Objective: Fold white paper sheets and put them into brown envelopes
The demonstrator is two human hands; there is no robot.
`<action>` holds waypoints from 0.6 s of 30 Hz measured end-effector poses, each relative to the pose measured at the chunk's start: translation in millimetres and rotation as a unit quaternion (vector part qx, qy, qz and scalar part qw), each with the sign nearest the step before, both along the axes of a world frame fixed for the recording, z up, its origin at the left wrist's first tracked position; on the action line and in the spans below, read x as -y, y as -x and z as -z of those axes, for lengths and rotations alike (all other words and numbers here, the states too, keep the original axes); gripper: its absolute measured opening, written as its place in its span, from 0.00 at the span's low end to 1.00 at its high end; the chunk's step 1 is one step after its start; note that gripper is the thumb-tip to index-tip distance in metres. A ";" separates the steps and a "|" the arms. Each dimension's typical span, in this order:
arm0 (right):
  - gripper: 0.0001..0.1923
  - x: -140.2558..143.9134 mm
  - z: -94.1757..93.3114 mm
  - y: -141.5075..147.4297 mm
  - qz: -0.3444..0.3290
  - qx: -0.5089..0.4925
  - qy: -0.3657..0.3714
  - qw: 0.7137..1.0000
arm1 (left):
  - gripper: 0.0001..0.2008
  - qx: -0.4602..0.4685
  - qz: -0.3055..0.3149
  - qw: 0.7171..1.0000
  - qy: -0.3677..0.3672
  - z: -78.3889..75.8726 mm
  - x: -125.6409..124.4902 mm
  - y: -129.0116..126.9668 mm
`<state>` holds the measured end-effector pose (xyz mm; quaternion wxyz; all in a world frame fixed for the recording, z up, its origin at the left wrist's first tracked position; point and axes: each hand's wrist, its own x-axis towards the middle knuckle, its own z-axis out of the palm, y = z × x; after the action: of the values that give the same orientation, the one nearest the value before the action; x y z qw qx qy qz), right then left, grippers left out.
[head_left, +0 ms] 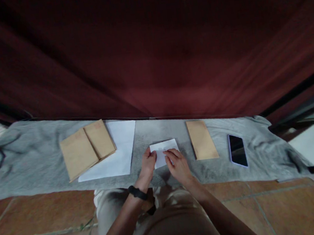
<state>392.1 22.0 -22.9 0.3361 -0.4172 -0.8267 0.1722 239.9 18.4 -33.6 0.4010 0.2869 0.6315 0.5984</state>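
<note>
Head view: at frame centre both hands press a folded white paper (pixel 164 151) on the grey cloth (pixel 31 163); left hand (pixel 148 163) and right hand (pixel 177 165) pinch it with closed fingers. It looks part-folded; the envelope (pixel 202 139) to its right lies untouched.

Grey cloth (pixel 36 162), brown envelopes (pixel 87 147), white sheet (pixel 121 152), single envelope (pixel 202 139), phone (pixel 237 150).
</note>
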 end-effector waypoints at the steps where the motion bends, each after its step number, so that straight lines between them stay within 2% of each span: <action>1: 0.17 -2.4 6.6 -1.6 0.006 -0.013 0.013 1.000 | 0.07 -0.018 -0.005 1.000 0.016 5.8 -1.8 6.7; 3: 0.18 -8.1 18.5 -3.0 0.015 -0.032 0.034 0.999 | 0.08 -0.049 -0.013 0.998 0.043 13.3 -5.4 16.9; 6: 0.19 -17.7 32.0 -0.7 0.016 -0.032 0.045 0.998 | 0.14 -0.128 -0.012 0.989 0.075 15.9 -11.4 23.6; 10: 0.21 -28.8 42.5 6.0 0.016 0.025 0.029 0.999 | 0.22 -0.310 0.049 0.940 0.132 12.2 -19.8 22.6; 13: 0.23 -31.2 46.7 10.5 0.019 0.065 0.021 0.997 | 0.25 -0.369 0.070 0.911 0.169 8.9 -20.5 19.5; 15: 0.24 -29.4 48.9 12.5 0.024 0.107 0.011 0.994 | 0.27 -0.406 0.059 0.897 0.166 7.9 -16.0 15.4; 18: 0.27 -25.1 51.8 13.1 0.032 0.175 -0.007 0.984 | 0.27 -0.489 0.045 0.864 0.110 10.6 -5.0 4.0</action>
<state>378.9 47.1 -74.7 0.1944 -0.4646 -0.8602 0.0800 235.9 23.5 -44.2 0.0963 0.5247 0.7948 0.2893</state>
